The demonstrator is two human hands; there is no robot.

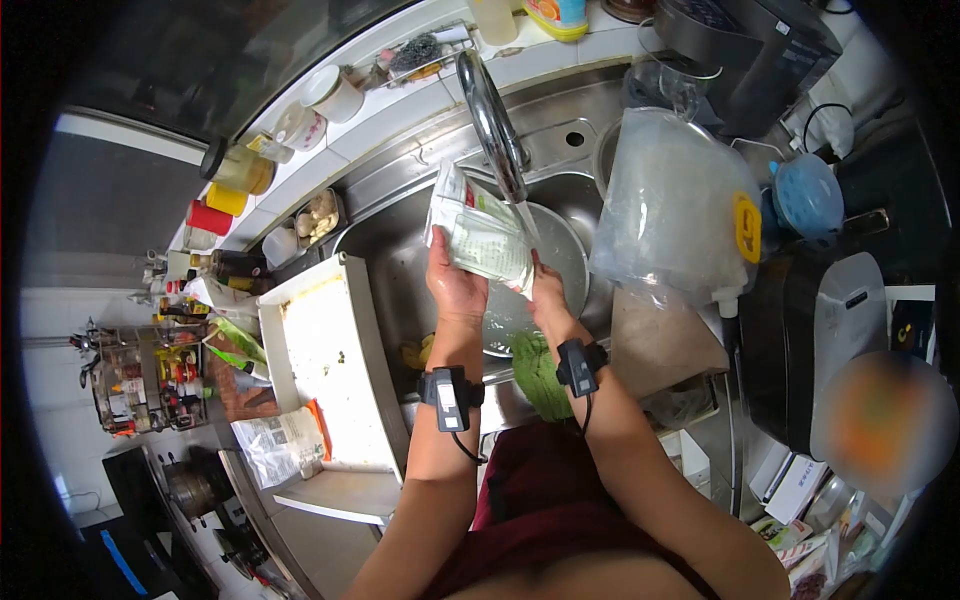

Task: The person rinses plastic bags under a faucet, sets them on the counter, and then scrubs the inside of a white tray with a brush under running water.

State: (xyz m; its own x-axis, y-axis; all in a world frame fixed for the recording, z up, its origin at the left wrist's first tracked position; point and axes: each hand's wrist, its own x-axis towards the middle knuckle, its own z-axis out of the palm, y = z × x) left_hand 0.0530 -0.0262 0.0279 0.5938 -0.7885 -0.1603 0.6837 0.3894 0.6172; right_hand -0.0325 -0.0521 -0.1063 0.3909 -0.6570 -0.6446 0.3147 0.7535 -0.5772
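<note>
Both my hands hold a white printed packet (487, 243) up over the sink (392, 262). My left hand (458, 285) grips its lower left side, thumb on the front. On its lower right corner is my right hand (546, 292), fingers partly hidden behind it. The chrome faucet (492, 125) arches over from behind, and water (529, 224) runs from its spout just beside the packet. Below sits a large round metal basin (565, 250) with water in it. A green cloth (541, 375) hangs over the sink's front edge near my right wrist.
Left of the sink stands a white drawer-like tray (330, 320), with a plastic bag (280, 445) at its corner. A big translucent pouch with a yellow handle (672, 205) stands to the right. Jars (332, 95) line the back ledge. A dark appliance (810, 345) is far right.
</note>
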